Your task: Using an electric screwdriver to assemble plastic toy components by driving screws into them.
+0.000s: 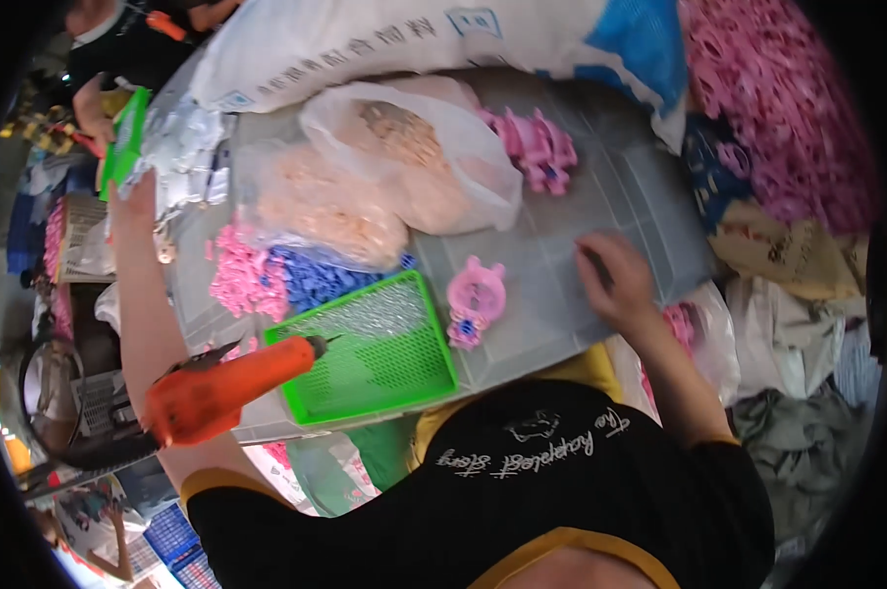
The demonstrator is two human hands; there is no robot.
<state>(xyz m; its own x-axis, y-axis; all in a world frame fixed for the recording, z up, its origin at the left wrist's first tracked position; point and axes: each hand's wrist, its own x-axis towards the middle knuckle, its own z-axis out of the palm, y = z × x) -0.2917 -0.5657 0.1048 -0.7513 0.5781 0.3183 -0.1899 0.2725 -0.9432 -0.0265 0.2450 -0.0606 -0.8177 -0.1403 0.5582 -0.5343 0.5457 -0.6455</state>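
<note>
At the far left, my left hand (134,201) is closed on the near end of a green basket (126,142); its fingertips are partly hidden. My right hand (615,280) is at the table's right side, its fingers loosely curved and apart with nothing visible between them. Left of it lies a pink animal-shaped plastic piece (478,293) with ears and a blue part at its lower end. Beside that piece is a second green basket (431,378) with small shiny metal parts. An orange power screwdriver (232,388) hangs over my left forearm, its bit above the basket.
Loose pink parts (244,275) and blue parts (321,280) are heaped behind the basket. Beyond are bags of peach-coloured pieces (443,182), assembled pink pieces (537,152) and a large white sack (424,44). Another person's hand (92,113) is near the far basket. Pink parts (777,108) fill a sack at right.
</note>
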